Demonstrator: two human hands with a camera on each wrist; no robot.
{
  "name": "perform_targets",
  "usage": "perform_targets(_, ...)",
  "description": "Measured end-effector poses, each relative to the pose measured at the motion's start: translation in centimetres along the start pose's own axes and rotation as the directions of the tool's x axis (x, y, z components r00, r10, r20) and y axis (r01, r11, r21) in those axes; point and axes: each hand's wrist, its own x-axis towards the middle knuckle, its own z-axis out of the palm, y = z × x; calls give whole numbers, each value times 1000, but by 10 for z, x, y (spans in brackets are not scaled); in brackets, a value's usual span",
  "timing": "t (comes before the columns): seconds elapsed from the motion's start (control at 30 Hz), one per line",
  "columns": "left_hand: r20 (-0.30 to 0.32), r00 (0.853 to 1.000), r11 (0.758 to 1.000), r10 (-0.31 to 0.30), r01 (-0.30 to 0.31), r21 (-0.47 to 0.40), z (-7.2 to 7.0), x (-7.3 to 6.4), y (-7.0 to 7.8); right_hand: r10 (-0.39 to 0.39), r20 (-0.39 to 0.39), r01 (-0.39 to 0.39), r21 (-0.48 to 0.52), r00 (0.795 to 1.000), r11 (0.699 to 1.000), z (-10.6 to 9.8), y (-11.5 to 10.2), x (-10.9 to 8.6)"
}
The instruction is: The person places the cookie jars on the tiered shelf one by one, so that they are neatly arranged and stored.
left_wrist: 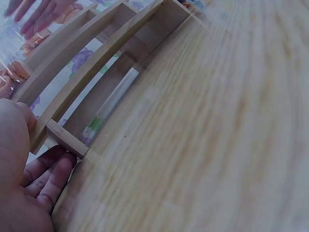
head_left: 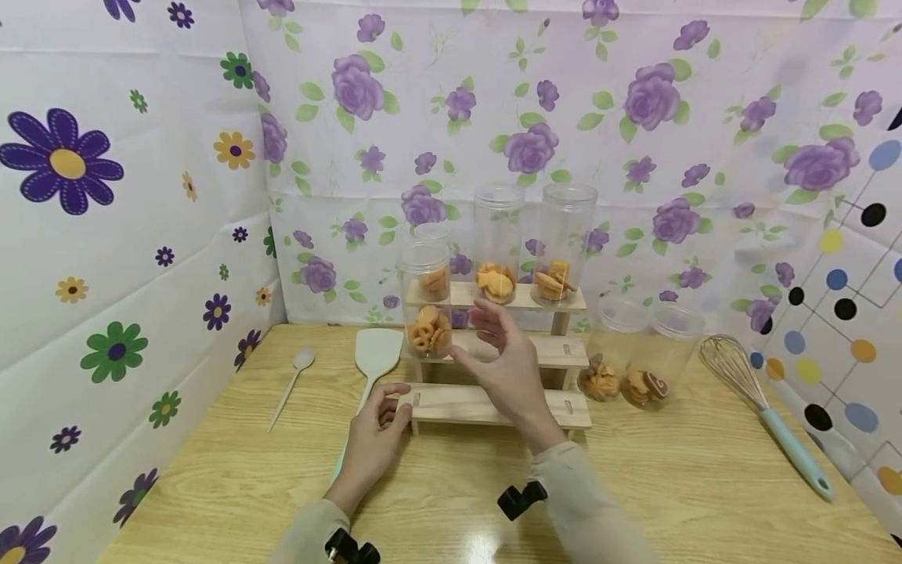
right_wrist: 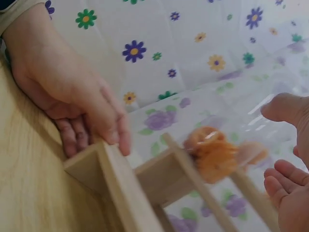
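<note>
A three-tier wooden display stand (head_left: 461, 403) stands on the table in the head view. My left hand (head_left: 377, 431) grips the left end of its lowest step; in the left wrist view the fingers (left_wrist: 53, 179) curl against the end leg. On the left of the middle step is a clear jar (head_left: 425, 301) with ring-shaped and round biscuits, which show orange in the right wrist view. My right hand (head_left: 509, 372), fingers spread and thumb toward that jar, hovers just right of it in front of the steps. Three clear jars, including a tall one (head_left: 497, 235), line the top step, biscuits at their bottoms.
Two more biscuit jars, one holding a chocolate-striped biscuit (head_left: 655, 385), stand on the table right of the stand. A whisk (head_left: 782, 435) lies farther right. Left of the stand lie a pale spatula (head_left: 378, 352) and a spoon (head_left: 301, 360). Flowered cloth (head_left: 451, 117) covers the wall behind.
</note>
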Motion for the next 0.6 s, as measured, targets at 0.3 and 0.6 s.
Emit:
perform_targets(0.3,4,1000,1000,-17,17,14,1,1,-2,-185,76,187,-33,980,982,-57,-24,-9)
perform_targets(0.6,7,1000,1000,-22,21,21,1,1,-4,-243,133,242,26,961,970,-112,-38,-15)
